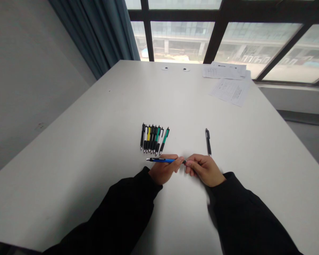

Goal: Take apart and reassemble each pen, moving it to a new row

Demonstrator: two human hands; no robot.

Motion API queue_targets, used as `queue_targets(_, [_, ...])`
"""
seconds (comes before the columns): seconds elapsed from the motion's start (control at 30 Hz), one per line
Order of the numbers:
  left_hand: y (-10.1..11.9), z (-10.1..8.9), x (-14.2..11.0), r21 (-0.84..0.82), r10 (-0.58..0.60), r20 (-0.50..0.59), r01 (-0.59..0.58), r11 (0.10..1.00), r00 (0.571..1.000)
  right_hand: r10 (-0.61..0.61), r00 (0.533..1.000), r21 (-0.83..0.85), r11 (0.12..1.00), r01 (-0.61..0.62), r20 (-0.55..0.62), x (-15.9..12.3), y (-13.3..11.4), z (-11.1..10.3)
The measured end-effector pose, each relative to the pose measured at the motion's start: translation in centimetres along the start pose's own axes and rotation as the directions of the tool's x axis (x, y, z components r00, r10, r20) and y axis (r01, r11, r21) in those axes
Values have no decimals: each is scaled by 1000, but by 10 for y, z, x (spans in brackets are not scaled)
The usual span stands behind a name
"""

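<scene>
A blue pen [163, 160] lies crosswise between my hands, its clip end to the left and its dark tip end to the right. My left hand [167, 169] is closed around its barrel. With thumb and fingers pinched, my right hand [202, 168] grips the tip end, which is partly hidden. Just beyond my left hand, several pens [152, 139] in black, white, yellow and green lie side by side in a row. A separate black pen [207, 141] rests beyond my right hand, pointing away from me.
The white table [95, 141] stretches to the window [180, 39]. Printed papers [228, 86] overlap at its far right corner. Two small white ovals with dark spots [186, 69] sit near the far edge. A blue curtain [98, 32] hangs at the back left.
</scene>
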State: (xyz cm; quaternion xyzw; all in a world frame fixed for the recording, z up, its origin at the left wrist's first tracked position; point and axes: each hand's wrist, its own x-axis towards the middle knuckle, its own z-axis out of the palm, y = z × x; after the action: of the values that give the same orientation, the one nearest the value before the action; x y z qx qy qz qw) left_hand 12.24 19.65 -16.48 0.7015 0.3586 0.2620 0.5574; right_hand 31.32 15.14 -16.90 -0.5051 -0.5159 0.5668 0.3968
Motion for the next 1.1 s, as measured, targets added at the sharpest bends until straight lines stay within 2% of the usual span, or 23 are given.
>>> queue_targets(0.17, [-2, 2, 1, -5, 14, -20, -14, 1000, 1000, -25, 999, -63, 998, 23, -23, -2, -1, 1])
queue_targets(0.3, [-7, 4, 2, -26, -29, -53, 27, 999, 998, -71, 996, -114, 991, 65, -51, -4, -2, 3])
queue_targets(0.47, [-10, 5, 4, -69, 30, -37, -32, 997, 999, -126, 987, -16, 992, 125, -98, -2, 2, 6])
queue_targets(0.57, [-10, 3, 5, -108, 58, -25, -60, 992, 998, -151, 987, 37, 988, 152, -47, 0, 5, 5])
queue_targets(0.63, [-10, 2, 6, -108, 50, -23, -53, 993, 998, -130, 991, -14, 991, 129, -17, 1, 5, 3])
queue_targets(0.73, [-11, 1, 5, -91, 31, -8, -31, 995, 999, -70, 997, -59, 996, 67, -45, 2, 4, 1])
queue_targets(0.97, [-8, -1, 4, -69, -7, 8, 8, 998, 1000, -45, 994, 202, 977, 64, -99, 4, 2, 3])
queue_targets(1.1, [-5, -3, 5, -49, -1, 21, 2, 999, 1000, -45, 996, 157, 986, 57, -81, 4, 6, 1])
